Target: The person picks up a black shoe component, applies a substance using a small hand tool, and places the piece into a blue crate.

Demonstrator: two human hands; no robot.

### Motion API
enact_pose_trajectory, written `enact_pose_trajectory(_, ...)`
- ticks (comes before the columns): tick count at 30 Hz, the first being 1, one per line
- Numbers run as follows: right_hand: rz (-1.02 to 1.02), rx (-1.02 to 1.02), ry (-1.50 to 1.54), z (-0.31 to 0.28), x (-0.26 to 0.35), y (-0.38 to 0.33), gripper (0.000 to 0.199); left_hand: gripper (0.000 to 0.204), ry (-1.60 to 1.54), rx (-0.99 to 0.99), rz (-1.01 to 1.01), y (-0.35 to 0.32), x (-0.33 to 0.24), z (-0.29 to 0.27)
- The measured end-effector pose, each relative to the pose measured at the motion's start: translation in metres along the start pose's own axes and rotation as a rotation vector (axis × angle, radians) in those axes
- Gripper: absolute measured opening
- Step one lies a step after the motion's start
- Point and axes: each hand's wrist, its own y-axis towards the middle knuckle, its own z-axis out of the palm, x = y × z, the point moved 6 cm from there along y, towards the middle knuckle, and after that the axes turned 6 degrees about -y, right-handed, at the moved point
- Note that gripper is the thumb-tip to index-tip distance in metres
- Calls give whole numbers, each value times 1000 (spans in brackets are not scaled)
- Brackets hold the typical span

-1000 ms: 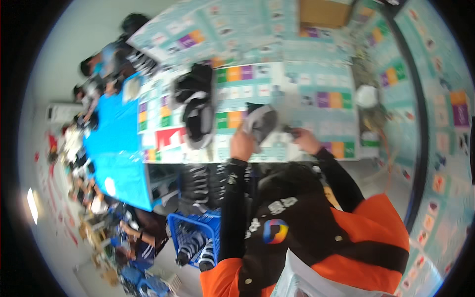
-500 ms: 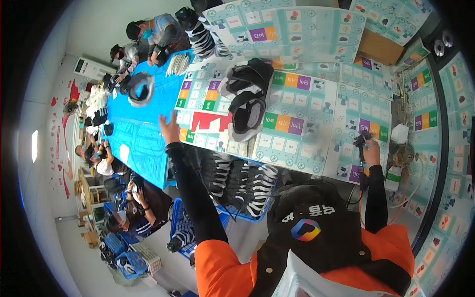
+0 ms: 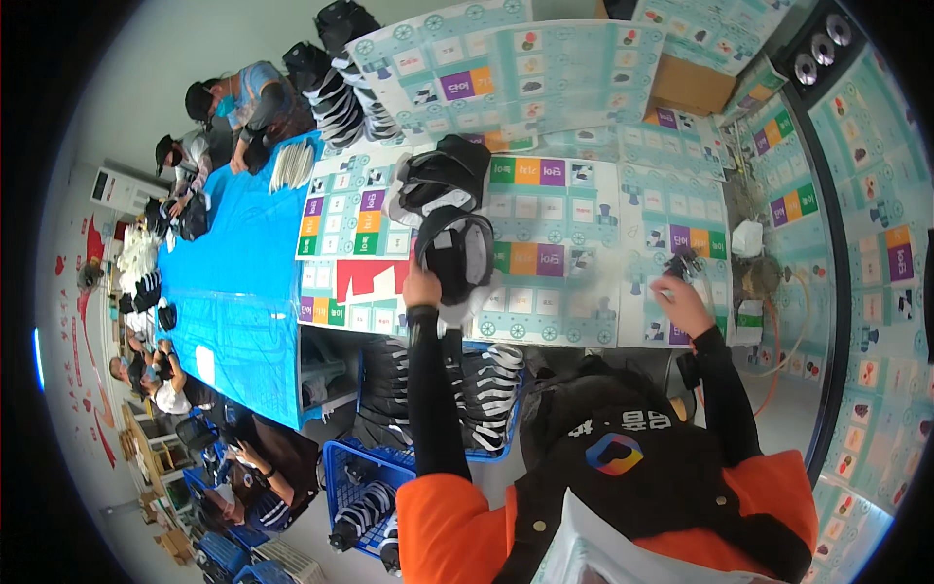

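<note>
Two black caps with white edges lie one behind the other on the worktop. My left hand (image 3: pixel 422 286) is closed on the left edge of the nearer cap (image 3: pixel 457 255), whose hollow inside faces up. The farther cap (image 3: pixel 443 180) sits against it, untouched by my hands. At the right of the worktop, my right hand (image 3: pixel 684 304) has bent fingers around the lower part of a small dark hand tool (image 3: pixel 684 263). The tool's head sticks up past my fingers; its handle is mostly hidden, so its kind is unclear.
Teal-patterned sheets cover the worktop (image 3: pixel 574 214), with a red patch (image 3: pixel 372 280) near my left hand. Left of it, several people work around a blue table (image 3: pixel 243 253). Tall cap stacks (image 3: pixel 336 102) stand at the back. Below are blue baskets (image 3: pixel 336 467) of nested caps.
My left hand, spread in the air before, has come right and down onto the nearer cap. A cap seen above the blue table is no longer there. The view has shifted right.
</note>
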Motion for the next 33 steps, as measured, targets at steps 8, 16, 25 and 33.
enact_pose_trajectory(8, -407, 137, 310, 111, 92, 61, 49, 40, -537, 370, 64, -200, -16, 91)
enact_pose_trajectory(16, -387, 166, 256, 162, 72, 51, 24, 39, -459, -4, 300, -233, -77, 70)
enact_pose_trajectory(25, -295, 61, 187, 157, 40, 55, 13, 17, -470, 11, 283, -229, -81, 79)
enact_pose_trajectory(33, -293, -62, 174, 132, 46, 56, 14, 17, -561, 56, 238, -217, -89, 93)
